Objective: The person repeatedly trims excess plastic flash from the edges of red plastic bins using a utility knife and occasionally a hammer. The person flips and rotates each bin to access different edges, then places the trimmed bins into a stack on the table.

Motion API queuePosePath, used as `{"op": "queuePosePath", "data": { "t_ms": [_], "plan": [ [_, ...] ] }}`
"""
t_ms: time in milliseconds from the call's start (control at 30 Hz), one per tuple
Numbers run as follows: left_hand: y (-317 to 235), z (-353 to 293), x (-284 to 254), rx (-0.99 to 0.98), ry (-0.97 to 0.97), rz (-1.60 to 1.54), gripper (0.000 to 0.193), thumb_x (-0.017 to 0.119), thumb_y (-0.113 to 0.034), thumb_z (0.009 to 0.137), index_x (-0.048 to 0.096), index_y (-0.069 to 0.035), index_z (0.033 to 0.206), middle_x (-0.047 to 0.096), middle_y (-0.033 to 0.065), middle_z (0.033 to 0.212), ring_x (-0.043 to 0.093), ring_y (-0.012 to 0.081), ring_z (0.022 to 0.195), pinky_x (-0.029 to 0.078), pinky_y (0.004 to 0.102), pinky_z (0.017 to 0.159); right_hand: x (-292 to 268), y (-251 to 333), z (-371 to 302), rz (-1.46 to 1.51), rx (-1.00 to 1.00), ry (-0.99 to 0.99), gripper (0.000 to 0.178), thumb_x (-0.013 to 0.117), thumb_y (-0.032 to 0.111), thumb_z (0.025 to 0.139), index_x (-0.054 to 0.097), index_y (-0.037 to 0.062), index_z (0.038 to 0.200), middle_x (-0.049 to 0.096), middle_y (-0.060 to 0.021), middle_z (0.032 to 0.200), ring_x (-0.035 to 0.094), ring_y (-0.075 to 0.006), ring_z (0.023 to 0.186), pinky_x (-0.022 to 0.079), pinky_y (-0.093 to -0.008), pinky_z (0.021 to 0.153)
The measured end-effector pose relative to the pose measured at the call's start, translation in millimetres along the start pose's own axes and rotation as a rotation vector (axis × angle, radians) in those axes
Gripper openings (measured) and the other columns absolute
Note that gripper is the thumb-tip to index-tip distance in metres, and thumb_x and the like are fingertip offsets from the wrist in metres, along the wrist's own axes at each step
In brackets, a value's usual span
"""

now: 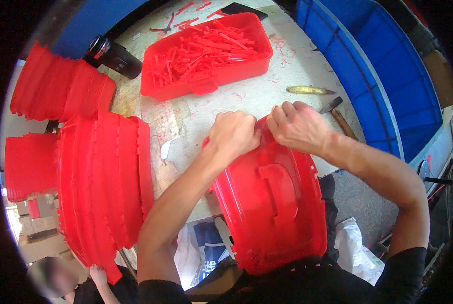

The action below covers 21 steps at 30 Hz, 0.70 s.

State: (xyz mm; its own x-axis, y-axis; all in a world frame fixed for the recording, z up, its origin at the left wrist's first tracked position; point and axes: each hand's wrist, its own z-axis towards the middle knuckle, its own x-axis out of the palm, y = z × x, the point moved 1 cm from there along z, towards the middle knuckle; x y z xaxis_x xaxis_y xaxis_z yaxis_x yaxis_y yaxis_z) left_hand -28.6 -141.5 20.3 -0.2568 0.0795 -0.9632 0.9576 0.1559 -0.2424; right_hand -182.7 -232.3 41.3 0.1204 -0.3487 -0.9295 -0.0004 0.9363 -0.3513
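A large red plastic lid-like part [251, 207] with a raised curved shape on it leans between my body and the table edge. My left hand [234, 133] is curled in a fist over its far rim. Close beside it, my right hand [298, 125] grips the same rim, fingers closed. What the fingertips press on is hidden behind the knuckles. Past my hands stands a red plastic tray [206, 76] heaped with thin red plastic strips [211, 48].
Stacked red parts [105, 177] fill the left side; a black bottle [114, 57] stands behind. Red-handled pliers [164, 26] and a black phone-like slab [244, 10] lie far back. A yellowish knife handle [307, 89] and hammer [340, 116] lie right, beside blue crates [358, 66]. Another person's hand [99, 275] touches the stack.
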Motion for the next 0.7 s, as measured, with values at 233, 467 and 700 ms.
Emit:
{"op": "queuePosePath", "data": {
  "t_ms": [233, 467, 700],
  "plan": [
    [34.0, 4.4, -10.4, 0.155, 0.209, -0.770, 0.049, 0.065, -0.024, 0.081, 0.060, -0.002, 0.125, 0.065, 0.0235, 0.118, 0.060, 0.0327, 0.120, 0.044, 0.0458, 0.104, -12.3, -16.6, 5.7, 0.539, 0.461, 0.090, 0.020, 0.067, 0.022, 0.091, 0.068, 0.0028, 0.088, 0.069, -0.0183, 0.083, 0.071, -0.0325, 0.074, 0.057, -0.0417, 0.065],
    [73.1, 11.2, -6.6, 0.005, 0.421, -1.989, 0.047, 0.048, -0.028, 0.100, 0.052, 0.004, 0.134, 0.056, 0.0249, 0.137, 0.052, 0.0336, 0.132, 0.038, 0.0480, 0.113, -26.5, 106.4, 77.2, 0.238, 0.074, -0.109, 0.017, 0.059, 0.016, 0.084, 0.067, 0.0031, 0.091, 0.068, -0.0115, 0.080, 0.066, -0.0192, 0.065, 0.053, -0.0310, 0.051],
    [79.6, -7.6, -9.7, -0.073, 0.283, -1.681, 0.039, 0.058, -0.013, 0.096, 0.055, 0.003, 0.131, 0.062, 0.0210, 0.128, 0.059, 0.0308, 0.123, 0.046, 0.0432, 0.108, -5.3, 132.1, 63.1, 0.450, 0.175, -0.324, 0.019, 0.060, 0.017, 0.086, 0.065, 0.0008, 0.096, 0.065, -0.0126, 0.100, 0.067, -0.0238, 0.089, 0.057, -0.0336, 0.067]
  ]
}}
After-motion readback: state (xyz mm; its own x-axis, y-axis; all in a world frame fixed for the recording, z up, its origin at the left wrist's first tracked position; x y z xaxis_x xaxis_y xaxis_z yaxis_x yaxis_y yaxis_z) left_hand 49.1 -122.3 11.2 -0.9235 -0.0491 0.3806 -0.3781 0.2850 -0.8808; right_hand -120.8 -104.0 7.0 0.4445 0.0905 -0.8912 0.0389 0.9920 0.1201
